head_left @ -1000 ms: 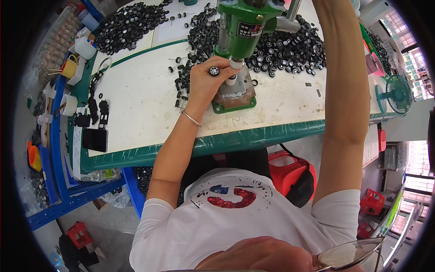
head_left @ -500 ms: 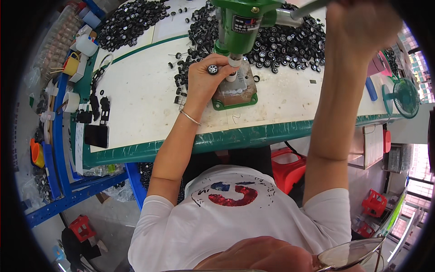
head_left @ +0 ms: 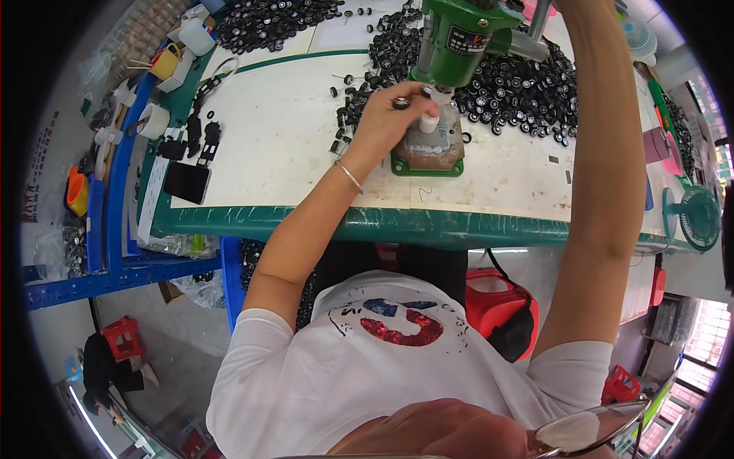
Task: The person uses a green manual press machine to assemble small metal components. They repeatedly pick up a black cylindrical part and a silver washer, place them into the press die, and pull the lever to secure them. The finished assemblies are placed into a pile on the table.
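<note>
My left hand (head_left: 384, 122) reaches to the green hand press (head_left: 455, 50), its fingers closed in a pinch. A small black toy wheel (head_left: 401, 103) shows at those fingers, and another dark wheel (head_left: 427, 91) is just under the press's ram. The fingertips are beside the white post (head_left: 429, 122) on the press's base plate (head_left: 432, 162). My right arm (head_left: 608, 153) stretches up past the press on the right. At the top edge the right hand is mostly cut off, near the press's metal lever (head_left: 540, 21), so its fingers are hidden.
Heaps of small black wheels (head_left: 520, 92) lie behind and right of the press, with another pile (head_left: 267, 23) at far left. A phone (head_left: 187, 182) and black plastic parts (head_left: 206, 141) lie on the left of the table (head_left: 290, 138). A green fan (head_left: 696, 218) stands at right.
The view has shifted, so the table sits further right and higher. My right hand has gone up mostly out of view, and the lever now points more steeply upward. The left hand stays at the press.
</note>
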Tool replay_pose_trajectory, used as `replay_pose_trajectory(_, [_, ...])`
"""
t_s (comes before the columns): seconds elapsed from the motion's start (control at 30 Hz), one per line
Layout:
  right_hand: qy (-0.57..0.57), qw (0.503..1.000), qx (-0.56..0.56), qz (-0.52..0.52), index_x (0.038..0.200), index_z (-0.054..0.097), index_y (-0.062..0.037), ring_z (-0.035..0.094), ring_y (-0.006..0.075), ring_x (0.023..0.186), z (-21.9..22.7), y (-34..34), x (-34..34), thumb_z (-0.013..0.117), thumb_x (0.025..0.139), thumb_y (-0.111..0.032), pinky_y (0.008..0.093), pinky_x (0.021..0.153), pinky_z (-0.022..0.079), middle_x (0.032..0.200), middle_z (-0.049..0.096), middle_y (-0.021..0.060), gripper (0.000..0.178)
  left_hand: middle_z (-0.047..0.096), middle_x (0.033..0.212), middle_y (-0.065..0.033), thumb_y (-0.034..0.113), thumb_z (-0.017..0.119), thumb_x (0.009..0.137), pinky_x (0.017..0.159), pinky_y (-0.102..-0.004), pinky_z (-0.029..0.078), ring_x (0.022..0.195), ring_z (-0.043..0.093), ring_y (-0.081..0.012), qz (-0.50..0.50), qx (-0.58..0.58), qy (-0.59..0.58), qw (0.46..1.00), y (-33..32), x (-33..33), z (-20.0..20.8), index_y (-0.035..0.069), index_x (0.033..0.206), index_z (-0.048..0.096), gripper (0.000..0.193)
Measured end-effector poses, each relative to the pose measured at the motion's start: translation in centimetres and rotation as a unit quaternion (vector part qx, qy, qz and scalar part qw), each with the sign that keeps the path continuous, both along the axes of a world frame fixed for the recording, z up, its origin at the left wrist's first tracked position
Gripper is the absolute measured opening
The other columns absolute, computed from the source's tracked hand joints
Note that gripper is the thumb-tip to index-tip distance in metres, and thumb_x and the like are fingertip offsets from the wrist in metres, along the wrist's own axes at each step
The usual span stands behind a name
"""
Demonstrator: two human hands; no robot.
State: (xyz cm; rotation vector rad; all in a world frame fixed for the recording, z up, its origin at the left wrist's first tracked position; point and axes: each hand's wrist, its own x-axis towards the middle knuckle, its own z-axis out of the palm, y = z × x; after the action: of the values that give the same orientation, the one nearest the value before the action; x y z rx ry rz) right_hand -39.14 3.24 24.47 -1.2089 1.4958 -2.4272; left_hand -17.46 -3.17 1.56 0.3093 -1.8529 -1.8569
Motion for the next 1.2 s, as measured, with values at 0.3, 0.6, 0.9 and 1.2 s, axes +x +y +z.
replay_pose_trajectory(0.3, [-0.072,0.996,0.009,-0.050,0.097,0.062,-0.0064,0.052,0.0101,0.059,-5.2,3.4,6.7,0.055,0.095,-0.032,0.0235,0.056,0.046,0.073,0.056,-0.0008,0.027,0.062,0.065,-0.0050,0.027,0.074,0.079,0.054,-0.0298,0.044,0.058,0.058,-0.0148,0.071,-0.141,-0.222,0.962,-3.4,7.7,-0.8,0.002,0.086,0.068,0.026])
replay_pose_trajectory(0.6, [0.195,0.865,0.442,-0.136,0.106,0.066,-0.0071,0.062,0.0176,0.072,-25.2,12.5,1.3,0.070,0.082,-0.023,0.0305,0.067,0.049,0.089,0.068,0.0059,0.029,0.066,0.068,-0.0146,0.038,0.071,0.073,0.061,-0.0414,0.051,0.068,0.066,-0.0327,0.118,-0.461,-0.380,0.793,-0.1,6.2,-1.4,0.012,0.082,0.072,0.027])
replay_pose_trajectory(0.9, [0.249,0.832,0.459,-0.188,0.091,0.061,-0.0049,0.061,0.0277,0.081,-26.5,12.6,4.8,0.066,0.082,-0.011,0.0373,0.070,0.049,0.090,0.061,0.0096,0.012,0.068,0.073,-0.0061,0.010,0.070,0.080,0.047,-0.0227,0.040,0.057,0.057,-0.0094,0.062,0.000,-0.164,0.985,-2.4,8.2,-1.0,0.003,0.086,0.066,0.010])
replay_pose_trajectory(1.2, [0.143,0.940,0.304,-0.058,0.103,0.065,-0.0025,0.064,0.0182,0.088,-24.0,11.1,6.7,0.066,0.082,-0.002,0.0295,0.081,0.051,0.098,0.062,0.0075,0.021,0.070,0.086,-0.0121,0.008,0.068,0.085,0.048,-0.0182,0.038,0.066,0.061,-0.0090,0.018,0.247,0.057,0.967,-1.6,5.8,-0.9,0.000,0.097,0.065,0.016])
